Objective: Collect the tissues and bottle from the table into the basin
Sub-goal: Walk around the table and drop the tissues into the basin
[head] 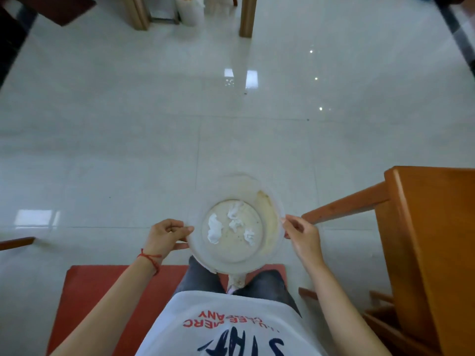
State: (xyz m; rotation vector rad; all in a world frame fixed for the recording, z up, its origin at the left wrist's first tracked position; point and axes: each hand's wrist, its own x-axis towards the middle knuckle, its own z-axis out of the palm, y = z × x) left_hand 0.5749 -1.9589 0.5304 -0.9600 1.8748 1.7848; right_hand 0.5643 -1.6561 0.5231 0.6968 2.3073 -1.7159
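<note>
A round translucent white basin (270, 209) with brownish stains hangs over the glossy floor in front of my knees. Several crumpled white tissues (214, 228) lie on its bottom. My left hand (165, 236) grips the basin's left rim, thumb on top. At the right rim, my right hand (302, 235) pinches the edge between thumb and fingers. No bottle is in view.
An orange wooden table (431, 227) stands at the right, its corner close to my right hand. A red mat (108, 291) lies under me. Wooden furniture legs (248, 16) and a white bin (190, 9) stand far ahead. Pale tiled floor (154, 111) spreads between.
</note>
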